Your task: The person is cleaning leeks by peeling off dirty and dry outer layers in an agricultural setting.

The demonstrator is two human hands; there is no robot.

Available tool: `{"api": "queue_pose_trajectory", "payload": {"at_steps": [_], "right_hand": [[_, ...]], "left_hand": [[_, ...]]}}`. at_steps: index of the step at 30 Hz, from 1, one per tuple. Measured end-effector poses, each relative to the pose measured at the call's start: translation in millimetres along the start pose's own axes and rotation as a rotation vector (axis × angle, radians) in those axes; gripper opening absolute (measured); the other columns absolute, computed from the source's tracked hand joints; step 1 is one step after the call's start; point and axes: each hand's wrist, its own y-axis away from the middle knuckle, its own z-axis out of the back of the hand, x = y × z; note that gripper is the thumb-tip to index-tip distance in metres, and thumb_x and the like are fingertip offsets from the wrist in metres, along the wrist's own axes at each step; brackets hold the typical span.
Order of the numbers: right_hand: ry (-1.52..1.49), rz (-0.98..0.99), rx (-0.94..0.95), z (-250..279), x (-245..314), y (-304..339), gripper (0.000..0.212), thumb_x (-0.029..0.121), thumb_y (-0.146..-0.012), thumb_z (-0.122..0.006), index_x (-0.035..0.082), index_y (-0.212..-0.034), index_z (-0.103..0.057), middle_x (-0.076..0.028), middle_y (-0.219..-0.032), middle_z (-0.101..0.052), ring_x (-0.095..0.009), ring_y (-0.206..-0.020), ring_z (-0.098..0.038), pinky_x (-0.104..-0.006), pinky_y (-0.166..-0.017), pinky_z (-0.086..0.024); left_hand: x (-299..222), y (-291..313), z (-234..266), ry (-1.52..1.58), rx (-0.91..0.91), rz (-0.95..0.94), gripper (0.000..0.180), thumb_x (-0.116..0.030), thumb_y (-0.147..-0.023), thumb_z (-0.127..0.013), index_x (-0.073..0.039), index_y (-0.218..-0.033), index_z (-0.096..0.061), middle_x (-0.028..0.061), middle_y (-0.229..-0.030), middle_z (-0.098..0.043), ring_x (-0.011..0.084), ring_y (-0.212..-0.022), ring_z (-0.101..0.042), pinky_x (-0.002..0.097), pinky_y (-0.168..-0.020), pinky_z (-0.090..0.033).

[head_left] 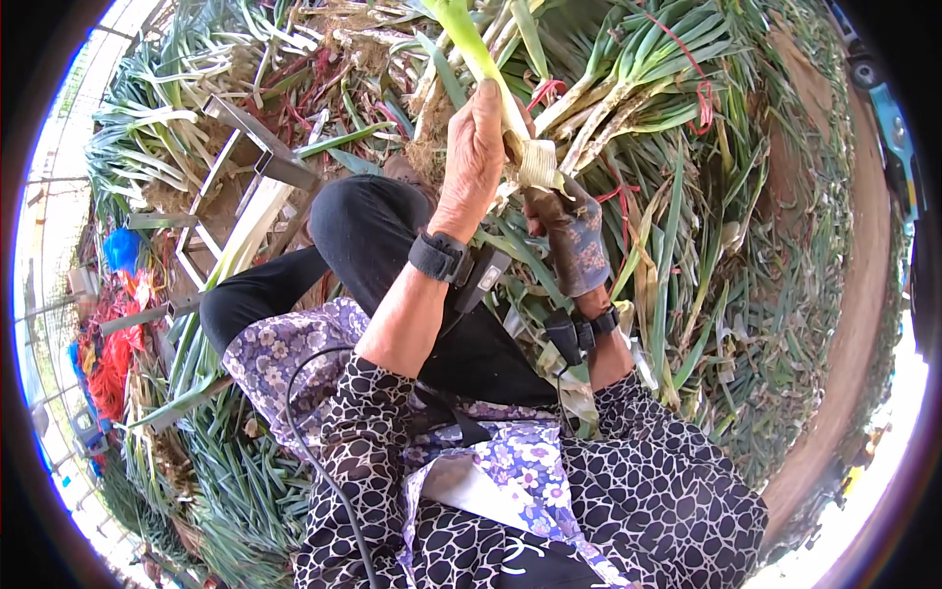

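Note:
My left hand [474, 157] is bare and wrapped around the pale stalk of a green onion [469, 39] that sticks up and away from me. My right hand [569, 236], in a dirty patterned glove, grips the lower white end of the same green onion near its papery skin, just right of the left hand. Both wrists carry black bands with small devices. My black-trousered knee [363, 231] is bent up just left of the hands.
Heaps of green onions [638, 69] cover the ground all around, some bunches tied with red bands. A metal frame [250, 147] stands at the left. Red and blue items [116, 294] lie far left. A dirt path [863, 275] runs along the right.

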Motion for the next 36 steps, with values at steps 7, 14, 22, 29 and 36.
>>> {"api": "queue_pose_trajectory", "payload": {"at_steps": [7, 14, 22, 29, 36], "right_hand": [[-0.121, -0.054, 0.032, 12, 5, -4, 0.028, 0.028, -0.09, -0.057, 0.0, -0.086, -0.061, 0.0, -0.063, -0.054, -0.007, -0.052, -0.044, -0.0226, -0.048, -0.035], [-0.159, -0.02, -0.018, 23, 14, -9, 0.031, 0.032, -0.091, -0.055, 0.003, -0.084, -0.061, 0.001, -0.062, -0.052, -0.006, -0.05, -0.042, -0.0215, -0.046, -0.032], [-0.263, -0.165, 0.307, 29, -2, -3, 0.032, 0.035, -0.092, -0.053, 0.004, -0.087, -0.059, 0.001, -0.061, -0.052, -0.006, -0.049, -0.042, -0.0212, -0.044, -0.033], [-0.098, 0.149, 0.088, 45, -32, -28, 0.065, 0.038, -0.083, -0.067, 0.002, -0.132, -0.042, -0.004, -0.107, -0.055, -0.014, -0.088, -0.055, -0.0305, -0.083, -0.045], [0.404, 0.367, 0.422, 14, 27, -48, 0.033, 0.019, -0.082, -0.063, 0.001, -0.11, -0.06, -0.008, -0.09, -0.06, -0.017, -0.081, -0.057, -0.0281, -0.073, -0.047]], "left_hand": [[-12, 5, 0, -0.05, 0.088, 0.101, 0.048, -0.045, -0.095, -0.044, 0.002, -0.1, -0.057, 0.0005, -0.079, -0.051, 0.0083, -0.073, -0.044, 0.0221, -0.067, -0.04], [7, 4, 10, -0.43, 0.422, 0.173, 0.04, -0.03, -0.094, -0.054, 0.004, -0.115, -0.057, 0.002, -0.086, -0.061, 0.0086, -0.081, -0.052, 0.0227, -0.07, -0.044], [-9, -30, 16, 0.597, 0.322, 0.146, 0.071, -0.057, -0.087, -0.047, 0.001, -0.128, -0.043, 0.0235, -0.118, -0.054, 0.0297, -0.111, -0.054, 0.0448, -0.096, -0.043], [-7, -29, 13, 0.611, 0.219, 0.148, 0.033, -0.038, -0.097, -0.044, -0.008, -0.084, -0.05, 0.0094, -0.078, -0.059, 0.0221, -0.073, -0.06, 0.0359, -0.069, -0.052], [-5, -27, 29, 0.802, 0.309, 0.13, 0.033, -0.037, -0.098, -0.041, -0.011, -0.078, -0.047, -0.0031, -0.06, -0.037, 0.007, -0.051, -0.03, 0.0221, -0.048, -0.031]]}}
